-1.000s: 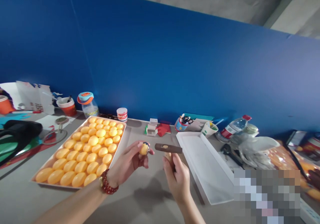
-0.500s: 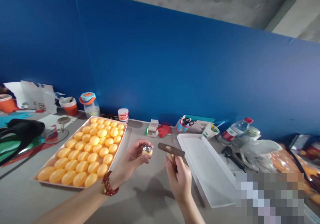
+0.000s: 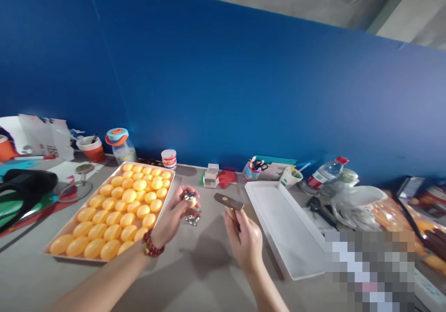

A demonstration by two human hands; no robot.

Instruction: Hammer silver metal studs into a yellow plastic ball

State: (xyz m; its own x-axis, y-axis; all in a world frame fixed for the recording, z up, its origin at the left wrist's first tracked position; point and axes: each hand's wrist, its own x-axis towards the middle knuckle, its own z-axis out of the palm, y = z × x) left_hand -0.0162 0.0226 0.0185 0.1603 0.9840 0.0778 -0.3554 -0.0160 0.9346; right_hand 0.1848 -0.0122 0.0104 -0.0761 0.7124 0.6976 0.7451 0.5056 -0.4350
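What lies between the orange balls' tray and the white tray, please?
The head view shows the left hand holding a shiny object, the right hand a hammer; farther back, small boxes and red paper.

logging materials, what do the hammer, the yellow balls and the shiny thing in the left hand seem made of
Hammer: dull dark-brown head, perhaps metal; pale tan handle, likely wood. Yellow balls: smooth, softly glossy, probably plastic. Shiny thing: mirror-bright reflections, so possibly polished metal or plating.

No legible text, numbers or signs.
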